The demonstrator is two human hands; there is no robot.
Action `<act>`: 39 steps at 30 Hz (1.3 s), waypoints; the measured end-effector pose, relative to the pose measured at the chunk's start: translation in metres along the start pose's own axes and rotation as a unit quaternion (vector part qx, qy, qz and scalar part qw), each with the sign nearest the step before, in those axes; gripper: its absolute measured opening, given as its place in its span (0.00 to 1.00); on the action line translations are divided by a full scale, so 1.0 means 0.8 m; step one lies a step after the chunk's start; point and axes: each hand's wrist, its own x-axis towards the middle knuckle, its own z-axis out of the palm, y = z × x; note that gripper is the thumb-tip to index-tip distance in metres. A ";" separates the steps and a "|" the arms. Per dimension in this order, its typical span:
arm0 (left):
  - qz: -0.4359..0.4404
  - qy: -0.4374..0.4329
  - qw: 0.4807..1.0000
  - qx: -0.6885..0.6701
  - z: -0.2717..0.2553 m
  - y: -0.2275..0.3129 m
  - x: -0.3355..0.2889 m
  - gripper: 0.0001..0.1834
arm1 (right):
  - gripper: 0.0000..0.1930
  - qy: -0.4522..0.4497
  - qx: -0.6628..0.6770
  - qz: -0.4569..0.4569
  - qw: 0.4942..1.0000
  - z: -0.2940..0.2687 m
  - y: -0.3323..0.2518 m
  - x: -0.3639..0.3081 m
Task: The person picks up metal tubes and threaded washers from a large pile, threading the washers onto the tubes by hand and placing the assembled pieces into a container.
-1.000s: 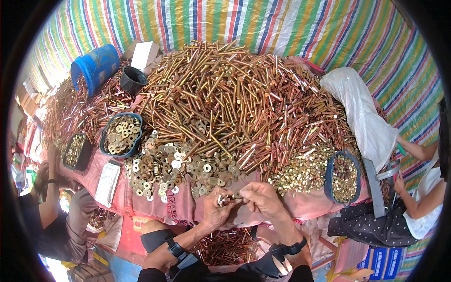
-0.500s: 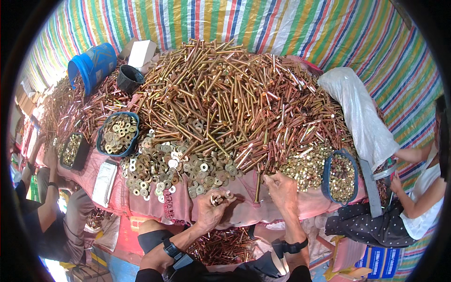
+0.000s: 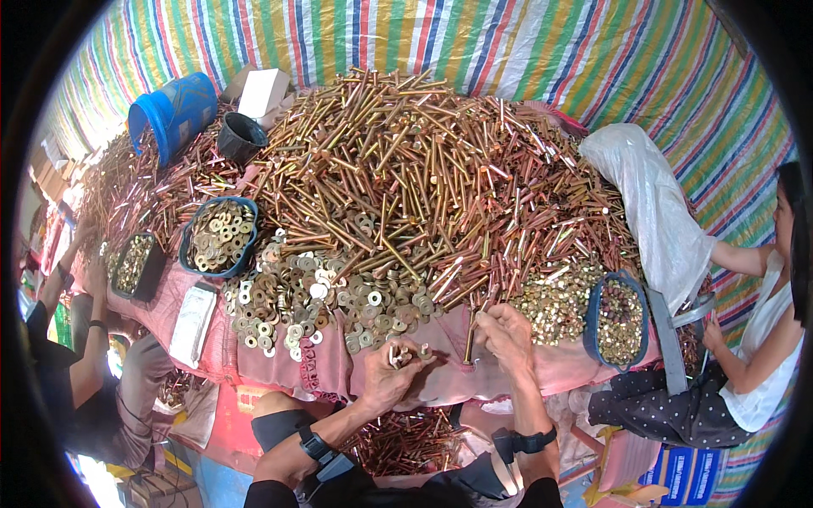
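Note:
My left hand [image 3: 389,374] is closed around several bolts [image 3: 398,356], their ends showing above the fingers near the front edge of the pink cloth. To the right, my right hand [image 3: 506,337] has thumb and forefinger pinched together; whatever is between them is too small to make out. Just left of those fingertips, a single long bolt [image 3: 469,340] lies on the cloth, pointing toward me. Flat washers [image 3: 377,313] are heaped beyond my left hand. Small brass-coloured nuts [image 3: 550,305] lie in a pile beyond my right hand.
A large mound of long bolts [image 3: 406,169] fills the table behind. Blue-rimmed baskets hold washers [image 3: 222,233] and nuts [image 3: 618,322]. A blue bucket [image 3: 182,118] and black cup [image 3: 240,137] lie at back left. Co-workers sit left [image 3: 93,364] and right [image 3: 758,339], the latter touching a white sack [image 3: 648,203].
The whole view has shifted slightly. My left hand has turned a little, and a bolt end now stands out at its fingertips. My right hand stays pinched beside the lone bolt.

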 end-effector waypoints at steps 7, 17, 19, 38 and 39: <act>-0.061 0.004 0.998 -0.007 -0.001 -0.001 -0.003 0.12 | 0.17 -0.076 0.142 -0.038 0.986 0.048 -0.014 -0.039; -0.004 -0.005 0.999 0.046 0.002 0.014 0.002 0.08 | 0.40 -0.064 -0.185 -0.277 0.941 0.071 -0.016 -0.057; 0.016 0.005 0.999 0.048 0.003 0.014 0.003 0.08 | 0.35 -0.081 -0.249 -0.335 0.905 0.069 -0.016 -0.057; 0.036 -0.027 0.997 0.070 -0.013 -0.003 -0.005 0.15 | 0.12 -0.022 -0.393 -0.362 0.845 0.045 -0.005 -0.056; 0.018 -0.021 0.999 0.041 -0.011 -0.007 -0.005 0.14 | 0.11 0.020 -0.401 -0.314 0.860 0.035 -0.006 -0.053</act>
